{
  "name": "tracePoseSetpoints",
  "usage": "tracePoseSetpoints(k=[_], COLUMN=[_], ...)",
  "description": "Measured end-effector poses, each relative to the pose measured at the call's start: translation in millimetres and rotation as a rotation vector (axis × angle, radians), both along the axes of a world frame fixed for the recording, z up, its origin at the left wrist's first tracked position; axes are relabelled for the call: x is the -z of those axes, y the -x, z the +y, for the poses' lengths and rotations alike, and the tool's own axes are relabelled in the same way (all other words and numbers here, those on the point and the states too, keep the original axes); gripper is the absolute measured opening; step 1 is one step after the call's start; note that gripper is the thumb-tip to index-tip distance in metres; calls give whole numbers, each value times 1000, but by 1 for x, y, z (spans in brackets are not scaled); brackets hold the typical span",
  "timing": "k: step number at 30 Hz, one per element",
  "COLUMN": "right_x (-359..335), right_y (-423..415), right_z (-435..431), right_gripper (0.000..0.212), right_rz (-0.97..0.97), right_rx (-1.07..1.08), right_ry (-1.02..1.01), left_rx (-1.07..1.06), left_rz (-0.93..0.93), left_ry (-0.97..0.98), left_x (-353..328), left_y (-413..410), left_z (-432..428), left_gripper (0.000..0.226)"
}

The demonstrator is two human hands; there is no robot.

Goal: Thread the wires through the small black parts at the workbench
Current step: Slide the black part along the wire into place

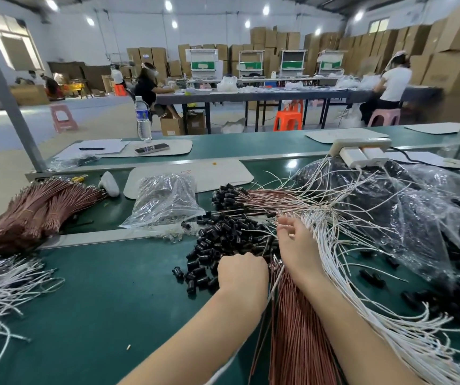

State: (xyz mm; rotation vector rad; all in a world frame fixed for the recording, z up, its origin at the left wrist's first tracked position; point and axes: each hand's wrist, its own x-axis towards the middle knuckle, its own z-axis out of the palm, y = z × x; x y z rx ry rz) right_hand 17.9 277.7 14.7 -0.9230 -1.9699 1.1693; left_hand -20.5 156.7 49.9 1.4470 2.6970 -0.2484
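Observation:
A heap of small black parts [224,240] lies on the green bench mat in front of me. My left hand [242,273] is curled at the heap's near edge; what its fingers hold is hidden. My right hand [296,245] rests over a bundle of copper-brown wires [295,329] that runs toward me, fingers bent among the wire ends. White wires [362,295] fan out to the right of it. Beyond the heap lie brown wires carrying black parts [231,197] on their ends.
A thick bundle of brown wires [37,215] and loose white wires [3,284] lie at the left. A clear bag of parts [165,200] sits beyond the heap, large plastic bags [406,212] at the right. A power strip [362,151], bottle [143,119] and phone [151,148] stand farther back.

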Motion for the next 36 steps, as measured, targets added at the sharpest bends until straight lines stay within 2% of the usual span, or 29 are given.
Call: tracePoseSetpoints(k=[3, 5, 8, 13, 16, 18, 22, 26, 30, 32, 34, 36], right_x=[2, 4, 3, 0, 6, 14, 24, 24, 18, 15, 9, 7], right_y=[-2, -3, -6, 4, 16, 21, 30, 43, 46, 43, 35, 23], right_z=[-3, -3, -4, -13, -22, -27, -28, -29, -30, -30, -30, -30], right_gripper=[20, 23, 26, 34, 37, 39, 39, 40, 32, 24, 16, 19], right_rz=[-14, -15, -66, -332, -543, -588, -545, -573, -554, -408, -184, -3], right_rx=[-8, -6, -43, -220, -190, -145, -76, -82, -116, -149, -189, -229], right_ry=[-32, -29, -84, -337, -516, -564, -613, -603, -554, -465, -264, -29], left_rx=[-2, -40, -106, -287, -475, -545, -591, -592, -556, -537, -517, -494], left_rz=[-4, -95, -359, -844, -1079, -1164, -1206, -1157, -1110, -1087, -1073, -1064], left_ry=[8, -103, -486, -1282, -1574, -1701, -1820, -1798, -1772, -1772, -1774, -1770], left_x=[0, -5, -18, -12, 18, 38, 54, 57, 61, 60, 59, 59], left_y=[4, 16, 48, 86, 91, 93, 103, 107, 105, 103, 99, 95], left_z=[0, -5, -22, -62, -75, -82, -89, -85, -84, -84, -84, -84], left_gripper=[22, 11, 19, 10, 13, 13, 13, 13, 12, 12, 11, 11])
